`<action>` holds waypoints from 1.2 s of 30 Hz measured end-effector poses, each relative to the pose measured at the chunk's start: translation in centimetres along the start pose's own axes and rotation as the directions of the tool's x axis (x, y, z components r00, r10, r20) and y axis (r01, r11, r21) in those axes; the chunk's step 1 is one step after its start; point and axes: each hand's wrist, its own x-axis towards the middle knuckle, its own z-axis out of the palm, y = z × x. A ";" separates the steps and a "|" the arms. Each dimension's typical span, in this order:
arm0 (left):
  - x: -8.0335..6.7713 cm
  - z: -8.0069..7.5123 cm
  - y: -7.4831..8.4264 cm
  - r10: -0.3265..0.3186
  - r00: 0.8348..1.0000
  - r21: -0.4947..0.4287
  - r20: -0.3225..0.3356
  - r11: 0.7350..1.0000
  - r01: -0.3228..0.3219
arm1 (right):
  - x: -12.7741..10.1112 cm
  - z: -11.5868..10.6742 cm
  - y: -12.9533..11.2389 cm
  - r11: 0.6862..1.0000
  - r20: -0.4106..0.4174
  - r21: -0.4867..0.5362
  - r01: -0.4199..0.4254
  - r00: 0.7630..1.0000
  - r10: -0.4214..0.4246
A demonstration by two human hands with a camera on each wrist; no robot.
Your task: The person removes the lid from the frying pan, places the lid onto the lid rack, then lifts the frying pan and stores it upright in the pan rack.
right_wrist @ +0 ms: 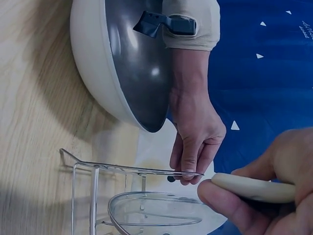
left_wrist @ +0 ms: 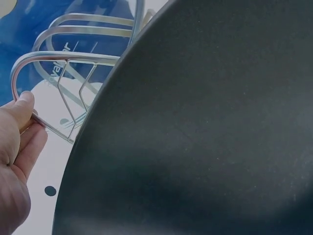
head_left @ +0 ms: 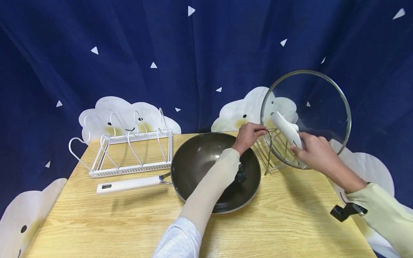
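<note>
My left hand (head_left: 247, 138) pinches the upper curve of a metal wire lid rack (left_wrist: 73, 56) between thumb and fingers. In my right hand (head_left: 317, 150) is the white handle (head_left: 285, 127) of a clear glass lid (head_left: 313, 104) with a metal rim. The lid stands nearly upright, its lower edge overlapping the rack in the head view. The right wrist view shows the lid's rim (right_wrist: 113, 210) beside the rack's wires. A dark-coated wok (head_left: 193, 168) sits under my left forearm, which hides part of its inside.
A white rack (head_left: 132, 168) with several curved dividers stands at the back left of the wooden table (head_left: 106, 229). The wok's white handle (head_left: 129, 184) points left in front of that rack. Behind everything hangs a blue curtain (head_left: 200, 43) with white clouds.
</note>
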 end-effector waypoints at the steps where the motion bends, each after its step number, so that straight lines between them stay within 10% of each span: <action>1: 0.0 0.0 0.0 0.001 1.000 -0.002 0.001 1.000 -0.001 | 0.0 0.1 0.0 1.000 -0.001 -0.002 0.002 1.000 -0.002; 36: 0.2 0.3 -0.5 -0.002 0.999 0.047 -0.045 0.999 0.004 | 0.5 1.5 1.2 1.000 -0.008 0.010 -0.017 1.000 0.017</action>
